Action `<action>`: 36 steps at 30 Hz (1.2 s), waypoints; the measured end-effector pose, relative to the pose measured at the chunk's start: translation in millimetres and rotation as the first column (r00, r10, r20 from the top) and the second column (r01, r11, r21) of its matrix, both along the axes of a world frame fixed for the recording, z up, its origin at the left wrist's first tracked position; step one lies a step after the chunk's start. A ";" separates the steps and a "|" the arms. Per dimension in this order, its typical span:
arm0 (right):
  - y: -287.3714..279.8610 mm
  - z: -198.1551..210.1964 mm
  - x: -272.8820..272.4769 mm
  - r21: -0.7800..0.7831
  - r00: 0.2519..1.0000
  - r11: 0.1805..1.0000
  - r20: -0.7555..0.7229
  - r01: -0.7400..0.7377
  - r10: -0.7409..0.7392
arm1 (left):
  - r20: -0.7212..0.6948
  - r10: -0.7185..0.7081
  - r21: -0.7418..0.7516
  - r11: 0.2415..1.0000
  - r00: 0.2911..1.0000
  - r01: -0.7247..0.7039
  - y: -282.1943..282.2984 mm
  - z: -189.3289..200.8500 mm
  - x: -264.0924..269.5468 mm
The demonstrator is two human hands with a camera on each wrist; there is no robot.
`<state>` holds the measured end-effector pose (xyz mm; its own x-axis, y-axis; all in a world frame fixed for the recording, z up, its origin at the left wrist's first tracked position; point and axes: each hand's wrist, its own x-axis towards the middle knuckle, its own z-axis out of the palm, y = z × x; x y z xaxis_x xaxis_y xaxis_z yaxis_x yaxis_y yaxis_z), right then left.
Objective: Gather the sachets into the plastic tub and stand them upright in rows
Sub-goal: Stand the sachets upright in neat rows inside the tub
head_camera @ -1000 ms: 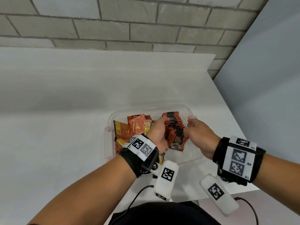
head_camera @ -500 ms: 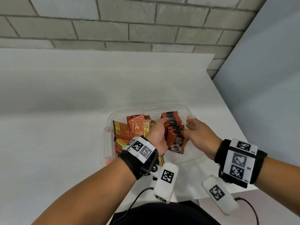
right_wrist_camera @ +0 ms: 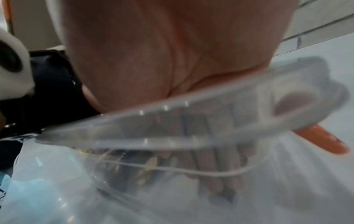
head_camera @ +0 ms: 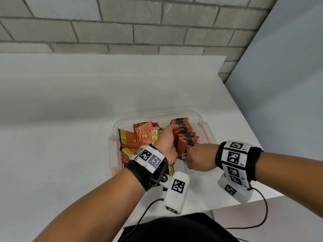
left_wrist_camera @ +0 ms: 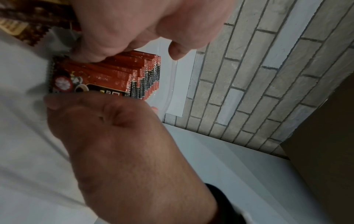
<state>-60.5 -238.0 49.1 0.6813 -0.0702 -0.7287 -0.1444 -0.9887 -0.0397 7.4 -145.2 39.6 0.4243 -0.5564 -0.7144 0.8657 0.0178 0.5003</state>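
Both hands in the plastic tub [head_camera: 203, 119]: left hand [head_camera: 167, 142] and right hand [head_camera: 201, 158] clamp the upright sachet row [head_camera: 185, 133] between them.

A white worktop [head_camera: 70, 119] meets a grey brick wall [head_camera: 122, 23]; a plain grey panel [head_camera: 288, 84] stands at right.

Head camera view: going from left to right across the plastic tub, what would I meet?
Left orange latch → loose heap of sachets → left hand → upright row of sachets → right orange latch. The right hand sits nearer, at the front of the row.
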 end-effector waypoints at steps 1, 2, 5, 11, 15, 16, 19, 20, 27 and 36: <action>0.5 -0.6 2.0 -0.021 1.000 1.000 -0.027 -0.016 0.016 | 0.002 -0.002 0.000 1.000 1.000 0.002 0.3 -0.1 -0.3; 0.2 -1.6 4.3 -0.027 0.998 0.999 -0.062 -0.036 0.034 | 0.003 -0.004 0.000 1.000 1.000 0.004 0.5 -0.2 -0.3; -1.7 -3.6 8.1 -0.022 0.988 0.996 -0.129 -0.089 0.085 | 0.002 -0.021 0.017 1.000 1.000 0.021 1.1 0.2 -0.3; -3.1 -7.4 11.3 -0.048 0.995 0.996 -0.076 -0.070 0.066 | 0.014 -0.014 0.042 0.999 1.000 0.013 0.4 4.9 0.6; -5.8 -10.7 10.2 -0.054 0.997 0.996 -0.048 -0.067 0.065 | 0.012 -0.028 0.047 0.999 1.000 0.028 -0.2 6.0 0.2; -5.9 -10.8 9.9 -0.054 0.996 0.996 -0.050 -0.074 0.072 | 0.012 -0.027 0.052 0.998 1.000 0.026 -0.7 4.6 0.3; -5.7 -10.4 10.4 -0.047 0.995 0.995 -0.053 -0.093 0.090 | 0.011 -0.024 0.050 0.998 1.000 0.024 -1.7 -0.1 1.4; -6.1 -10.6 10.7 -0.037 0.994 0.994 -0.050 -0.099 0.097 | 0.010 -0.030 0.046 0.998 0.999 0.030 -1.8 -1.2 1.7; -9.5 -13.7 9.2 0.010 0.994 0.995 -0.051 -0.099 0.099 | -0.006 -0.025 0.026 0.999 1.000 0.025 -1.5 0.1 0.9; -14.5 -12.8 7.7 0.030 0.997 0.997 0.000 -0.076 0.076 | -0.029 -0.011 0.031 0.999 1.000 0.012 -2.5 3.1 1.0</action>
<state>-52.8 -252.5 36.3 0.6830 0.0033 -0.7304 -0.0695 -0.9952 -0.0695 8.5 -147.7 42.7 0.3969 -0.5382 -0.7436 0.8798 -0.0080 0.4753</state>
